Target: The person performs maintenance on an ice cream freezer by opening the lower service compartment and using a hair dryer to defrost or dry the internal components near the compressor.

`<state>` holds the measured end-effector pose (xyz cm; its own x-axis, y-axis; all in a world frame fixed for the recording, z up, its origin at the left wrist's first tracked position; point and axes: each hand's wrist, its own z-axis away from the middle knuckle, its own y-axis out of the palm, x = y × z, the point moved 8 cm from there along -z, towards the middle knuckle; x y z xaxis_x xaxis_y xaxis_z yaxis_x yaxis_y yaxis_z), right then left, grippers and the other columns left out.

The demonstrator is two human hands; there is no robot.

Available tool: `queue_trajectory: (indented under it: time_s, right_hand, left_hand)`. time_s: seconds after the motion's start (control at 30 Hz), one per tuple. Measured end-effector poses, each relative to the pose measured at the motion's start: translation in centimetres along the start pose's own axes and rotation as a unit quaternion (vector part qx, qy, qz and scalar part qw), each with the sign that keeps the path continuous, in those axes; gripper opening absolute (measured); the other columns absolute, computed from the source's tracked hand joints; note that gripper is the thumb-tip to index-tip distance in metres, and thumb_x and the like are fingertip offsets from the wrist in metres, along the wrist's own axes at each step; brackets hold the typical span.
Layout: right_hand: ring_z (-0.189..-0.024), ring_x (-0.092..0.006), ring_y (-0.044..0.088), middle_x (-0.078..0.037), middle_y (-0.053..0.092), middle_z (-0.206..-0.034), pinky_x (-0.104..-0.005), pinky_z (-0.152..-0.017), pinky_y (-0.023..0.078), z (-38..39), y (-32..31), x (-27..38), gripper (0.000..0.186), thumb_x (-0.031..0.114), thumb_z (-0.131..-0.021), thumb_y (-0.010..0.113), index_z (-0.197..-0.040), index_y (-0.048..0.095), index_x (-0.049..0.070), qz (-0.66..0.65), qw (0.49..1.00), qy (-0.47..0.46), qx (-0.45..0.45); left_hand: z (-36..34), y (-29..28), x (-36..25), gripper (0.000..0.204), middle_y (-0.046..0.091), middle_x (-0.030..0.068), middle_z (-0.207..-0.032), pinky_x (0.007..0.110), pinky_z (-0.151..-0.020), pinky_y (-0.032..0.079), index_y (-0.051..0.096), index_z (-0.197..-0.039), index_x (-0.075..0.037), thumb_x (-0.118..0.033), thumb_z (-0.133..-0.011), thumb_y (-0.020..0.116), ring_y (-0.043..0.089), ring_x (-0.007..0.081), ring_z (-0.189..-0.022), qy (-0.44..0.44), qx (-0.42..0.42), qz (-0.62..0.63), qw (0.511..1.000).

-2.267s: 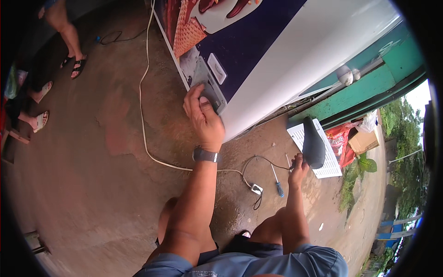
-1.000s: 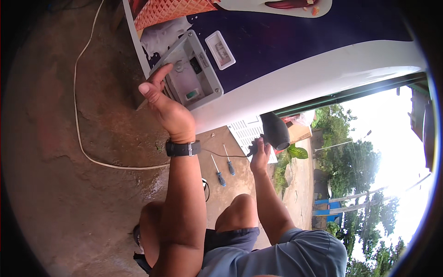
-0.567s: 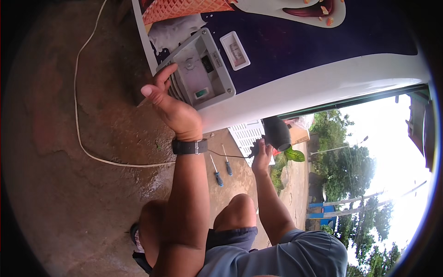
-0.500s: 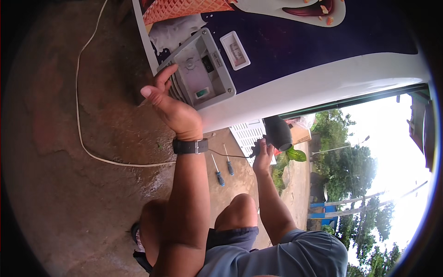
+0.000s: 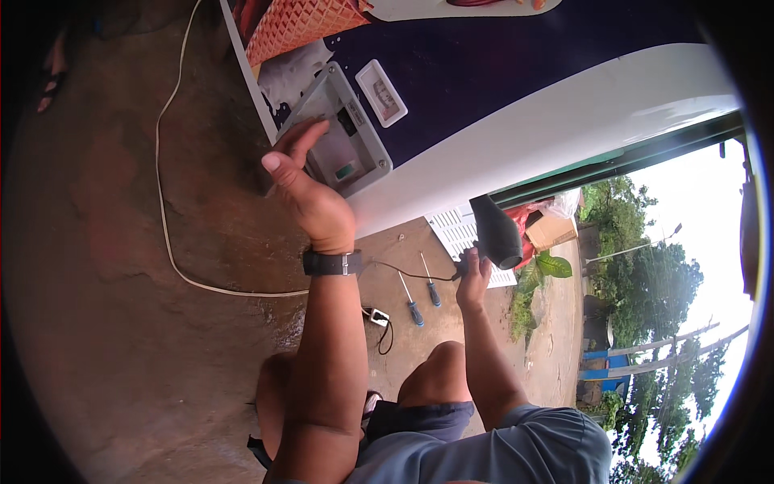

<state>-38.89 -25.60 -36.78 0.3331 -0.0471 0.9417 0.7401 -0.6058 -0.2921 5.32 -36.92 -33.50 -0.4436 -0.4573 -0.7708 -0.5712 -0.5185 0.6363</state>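
Observation:
My left hand (image 5: 314, 202), with a dark watch (image 5: 332, 263) on its wrist, is raised beside the grey control panel (image 5: 373, 161) of a freezer. Its thumb and fingers are stretched apart, the fingertips overlapping the panel's edge in view; whether they touch it I cannot tell. A small green switch (image 5: 345, 171) and a black switch (image 5: 347, 121) sit in the panel's recess. Farther right, my right hand (image 5: 474, 286) is closed round the handle of a black hair dryer (image 5: 498, 235), which is close to the freezer's pale rounded edge. A thin cord leads away from the handle.
Two screwdrivers (image 5: 414, 313) and a white socket with a plug (image 5: 377, 317) lie on the brown floor. A white slotted grille (image 5: 455, 230) lies near the dryer. A pale cable (image 5: 165, 194) loops along the left. A person's sandalled foot (image 5: 52, 77) is at far left.
The view has shifted, bringing the socket and the sandalled foot into sight. My left hand stays by the panel with its fingers tilted differently. My right hand still holds the hair dryer.

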Motion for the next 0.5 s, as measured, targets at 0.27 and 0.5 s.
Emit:
queue_trajectory:
  time_s: [0.27, 0.5]
  right_hand:
    - [-0.088, -0.0158, 0.061, -0.007, 0.062, -0.100, -0.0316, -0.078, 0.052, -0.4, -0.7, -2.2, 0.035, 0.030, -0.102, 0.061, -0.121, 0.054, 0.001, 0.001, 1.000, -0.001, 0.008]
    - [-0.090, -0.0161, 0.063, -0.007, 0.065, -0.102, -0.0315, -0.078, 0.052, -1.4, -0.8, -4.3, 0.036, 0.031, -0.101, 0.063, -0.120, 0.057, 0.001, -0.048, 0.999, 0.013, -0.013]
  left_hand:
    - [0.3, 2.1, -2.0, 0.092, 0.063, 0.0178, -0.130, 0.044, -0.114, 0.033, 0.070, -0.116, 0.005, -0.062, -0.105, 0.008, 0.052, 0.0327, -0.128, 0.100, 0.042, -0.165, 0.980]
    - [1.4, 2.5, -1.0, 0.093, 0.063, 0.0215, -0.129, 0.046, -0.109, 0.042, 0.064, -0.122, 0.009, -0.068, -0.103, 0.014, 0.055, 0.0341, -0.125, 0.023, 0.005, -0.111, 0.994]
